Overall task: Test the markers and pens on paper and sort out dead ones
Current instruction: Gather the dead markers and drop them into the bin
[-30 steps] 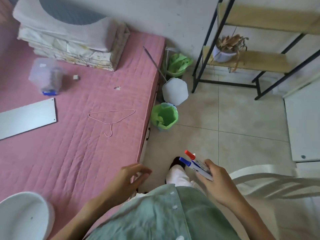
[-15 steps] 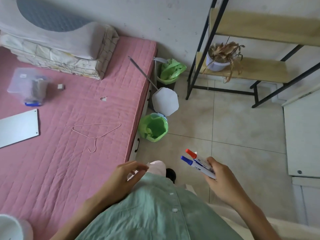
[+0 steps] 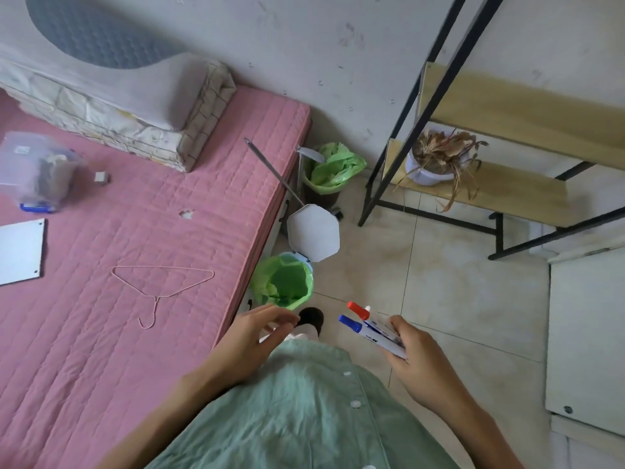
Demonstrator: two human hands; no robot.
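From the head view, the right hand (image 3: 417, 363) is curled round a small bundle of markers (image 3: 375, 328), its fingers clamped on the barrels, with a red cap (image 3: 357, 309) and a blue cap (image 3: 350, 322) pointing out to the far left. The left hand (image 3: 252, 336) hangs near it, fingers loosely bent and holding nothing. Both hover over the tiled floor (image 3: 456, 282), just right of the pink bed (image 3: 135, 265), with an open green-lined bin (image 3: 284, 282) just beyond the left hand.

The bundle is held loosely at one end, so a marker could slip and roll under the bed or drop into the bin before it is tested. No paper shows anywhere, which would stall testing.

There may be a third marker behind the red one, but the hand hides it. A blurred clear container (image 3: 37, 174) on the bed cannot be read, and a white board (image 3: 20, 252) is cut off at the left edge.
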